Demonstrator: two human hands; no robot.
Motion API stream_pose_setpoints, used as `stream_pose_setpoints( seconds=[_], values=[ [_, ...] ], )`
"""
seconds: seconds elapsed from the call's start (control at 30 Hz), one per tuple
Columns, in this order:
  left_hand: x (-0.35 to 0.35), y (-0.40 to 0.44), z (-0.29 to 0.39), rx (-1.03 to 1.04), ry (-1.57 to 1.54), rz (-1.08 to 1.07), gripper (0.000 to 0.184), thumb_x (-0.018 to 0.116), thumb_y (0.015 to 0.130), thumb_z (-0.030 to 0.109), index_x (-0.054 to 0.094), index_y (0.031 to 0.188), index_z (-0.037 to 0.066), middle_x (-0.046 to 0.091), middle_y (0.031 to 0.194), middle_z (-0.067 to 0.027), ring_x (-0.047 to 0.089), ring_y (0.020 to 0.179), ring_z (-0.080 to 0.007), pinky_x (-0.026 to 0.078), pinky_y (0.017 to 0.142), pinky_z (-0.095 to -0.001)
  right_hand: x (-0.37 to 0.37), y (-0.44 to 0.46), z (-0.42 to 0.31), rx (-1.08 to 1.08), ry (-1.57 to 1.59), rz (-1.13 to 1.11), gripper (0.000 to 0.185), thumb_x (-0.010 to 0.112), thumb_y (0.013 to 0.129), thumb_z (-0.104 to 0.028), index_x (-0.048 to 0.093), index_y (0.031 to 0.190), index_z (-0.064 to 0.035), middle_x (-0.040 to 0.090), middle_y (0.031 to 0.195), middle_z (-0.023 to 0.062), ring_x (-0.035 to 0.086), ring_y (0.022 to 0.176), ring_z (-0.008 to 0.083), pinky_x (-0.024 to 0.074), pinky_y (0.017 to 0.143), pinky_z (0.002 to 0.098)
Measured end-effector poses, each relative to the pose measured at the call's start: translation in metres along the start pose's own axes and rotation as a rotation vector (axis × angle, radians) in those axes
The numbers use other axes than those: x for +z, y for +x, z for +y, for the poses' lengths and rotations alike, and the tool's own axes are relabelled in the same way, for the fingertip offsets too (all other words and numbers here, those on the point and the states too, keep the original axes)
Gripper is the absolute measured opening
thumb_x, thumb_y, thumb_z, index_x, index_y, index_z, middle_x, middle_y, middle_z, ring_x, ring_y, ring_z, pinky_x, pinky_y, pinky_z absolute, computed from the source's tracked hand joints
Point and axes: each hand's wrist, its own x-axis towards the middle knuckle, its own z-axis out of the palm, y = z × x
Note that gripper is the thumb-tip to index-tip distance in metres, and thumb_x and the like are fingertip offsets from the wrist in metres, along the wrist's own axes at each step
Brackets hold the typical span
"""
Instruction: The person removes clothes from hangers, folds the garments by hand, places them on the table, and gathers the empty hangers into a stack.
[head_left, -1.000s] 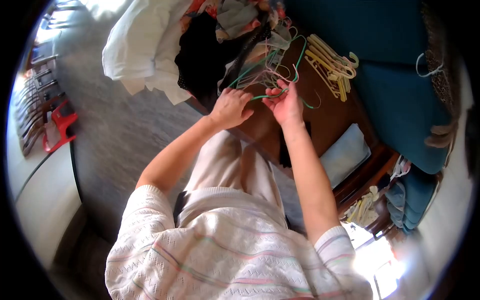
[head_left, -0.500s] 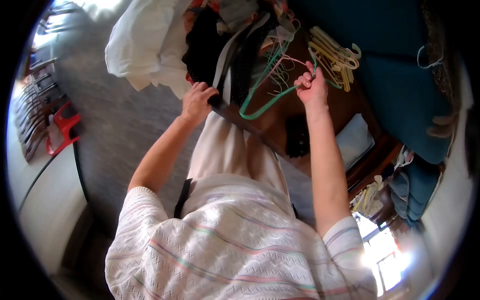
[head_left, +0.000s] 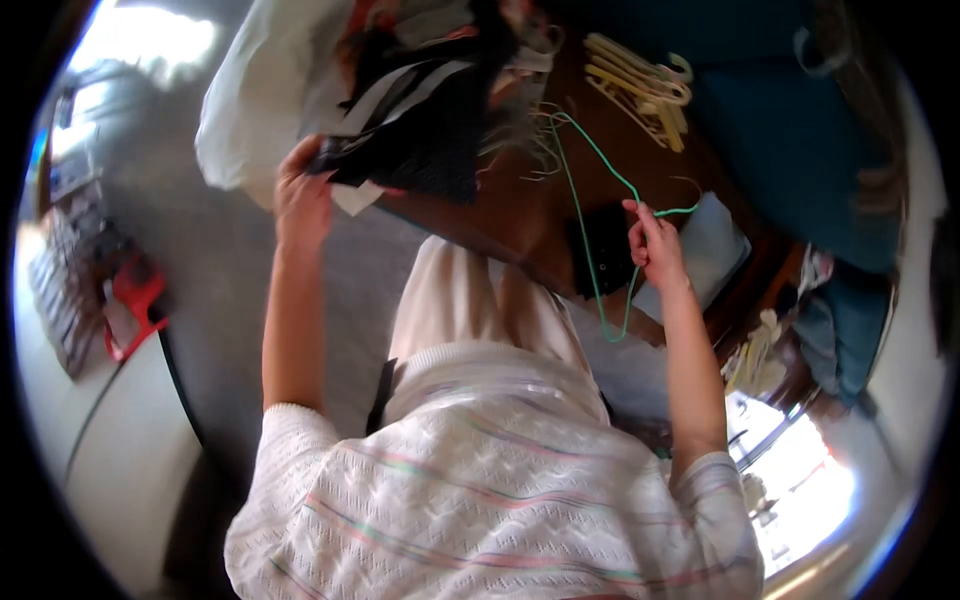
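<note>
My left hand (head_left: pixel 303 195) is closed on the edge of a black garment (head_left: pixel 425 150) with white or grey bands, stretched over the table's left side. In my right hand (head_left: pixel 656 245) is a green clothes hanger (head_left: pixel 572 185), gripped along one side, its hook pointing right. The hanger's loop hangs over the table and past its near edge. Under it lies a dark flat item (head_left: pixel 603 250) that I cannot make out. Beside my right hand rests a folded light-blue cloth (head_left: pixel 712 238).
A brown table (head_left: pixel 530 215) stands before me. Several yellowish hangers (head_left: pixel 637 90) lie in a bunch at its far side, near a teal sofa (head_left: pixel 770 150). A big white bag (head_left: pixel 245 120) is at the upper left. A red chair (head_left: pixel 135 303) stands far left.
My left hand has moved left and up, drawing the black garment out with it. My right hand has come lower and to the right, and the green hanger has swung away from the clothes.
</note>
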Motion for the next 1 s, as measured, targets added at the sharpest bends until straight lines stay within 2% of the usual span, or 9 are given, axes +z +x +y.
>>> stream_pose_setpoints(
  seconds=[0.13,0.17,0.23,0.4,0.7,0.8,0.87,0.93,1.0],
  values=[
    [0.041,-0.02,0.055,-0.007,-0.144,-0.145,0.051,0.058,0.079,0.004,0.039,0.124,-0.009,0.049,0.119,-0.0262,0.05,0.109,-0.0364,0.04,0.096,-0.0502,-0.042,-0.049,0.036,0.077,0.11,0.152,0.04,0.056,0.086,-0.039,0.055,0.11,-0.007,0.046,0.057,0.0023,0.035,0.042,0.0074,0.0243,0.036,0.0212],
    [0.054,-0.025,0.063,-0.031,-0.208,-0.25,0.04,0.054,0.082,0.006,0.042,0.117,-0.009,0.051,0.114,-0.0269,0.051,0.108,-0.0373,0.041,0.095,-0.0521,-0.048,-0.064,0.044,0.076,0.116,0.239,0.036,0.055,0.087,-0.037,0.055,0.108,-0.0069,0.048,0.058,0.0033,0.038,0.043,0.0075,0.0259,0.035,0.021],
    [0.097,-0.027,0.074,-0.183,-0.27,-0.355,0.022,0.054,0.084,0.012,0.045,0.095,-0.004,0.052,0.094,-0.0195,0.055,0.092,-0.0319,0.045,0.088,-0.0453,-0.066,-0.087,0.058,-0.025,0.156,0.307,0.03,0.054,0.089,-0.032,0.055,0.105,-0.0068,0.051,0.059,0.0035,0.041,0.043,0.0077,0.0275,0.035,0.021],
    [0.166,-0.06,0.053,-0.157,0.112,-0.662,0.032,0.065,0.077,0.031,0.054,0.077,0.0,0.055,0.082,-0.012,0.053,0.072,-0.0161,0.043,0.067,-0.0239,-0.136,-0.152,0.111,-0.105,0.21,0.663,0.022,0.054,0.089,-0.028,0.059,0.096,-0.0074,0.051,0.058,0.0005,0.042,0.043,0.0064,0.029,0.036,0.0206],
    [0.296,-0.155,0.008,-0.212,0.136,-0.782,0.015,0.061,0.072,0.012,0.054,0.067,0.0,0.05,0.069,-0.0096,0.048,0.061,-0.0145,0.04,0.056,-0.0231,-0.347,-0.345,0.156,-0.393,0.242,1.273,0.03,0.057,0.087,-0.033,0.057,0.067,-0.0105,0.046,0.055,-0.0042,0.04,0.047,0.0055,0.0279,0.04,0.0221],
    [0.326,-0.174,-0.008,-0.117,0.093,-0.876,0.021,0.054,0.076,0.021,0.049,0.066,0.003,0.045,0.068,-0.0076,0.041,0.066,-0.0186,0.037,0.061,-0.031,-0.502,-0.409,0.181,-0.199,-0.334,1.527,0.041,0.056,0.085,-0.045,0.054,0.064,-0.0101,0.045,0.054,-0.0032,0.041,0.049,0.0074,0.0318,0.045,0.025],
    [0.34,-0.184,-0.013,0.017,0.162,-0.986,0.031,0.053,0.078,0.034,0.05,0.072,0.004,0.044,0.07,-0.0053,0.035,0.071,-0.0211,0.033,0.069,-0.0359,-0.609,-0.436,0.175,-0.204,-0.845,1.569,0.034,0.057,0.085,-0.04,0.055,0.087,-0.0064,0.054,0.074,0.003,0.05,0.066,0.0113,0.039,0.057,0.0259],
    [0.37,-0.206,-0.009,-0.018,0.167,-1.111,0.05,0.068,0.067,0.043,0.057,0.08,-0.003,0.055,0.076,-0.0176,0.049,0.073,-0.0255,0.039,0.065,-0.0347,-0.674,-0.427,0.156,-0.369,-1.174,1.564,0.042,0.058,0.085,-0.035,0.056,0.111,-0.0027,0.063,0.094,0.0091,0.059,0.082,0.0152,0.0462,0.07,0.0269],
    [0.405,-0.222,0.006,-0.168,0.301,-1.296,0.043,0.071,0.057,0.036,0.053,0.065,-0.003,0.054,0.075,-0.0168,0.048,0.064,-0.0201,0.033,0.055,-0.0278,-0.559,-0.376,0.097,-0.523,-0.701,1.343,0.04,0.056,0.087,-0.024,0.051,0.121,-0.002,0.06,0.108,0.0096,0.056,0.095,0.0147,0.044,0.083,0.0273]
  ],
)
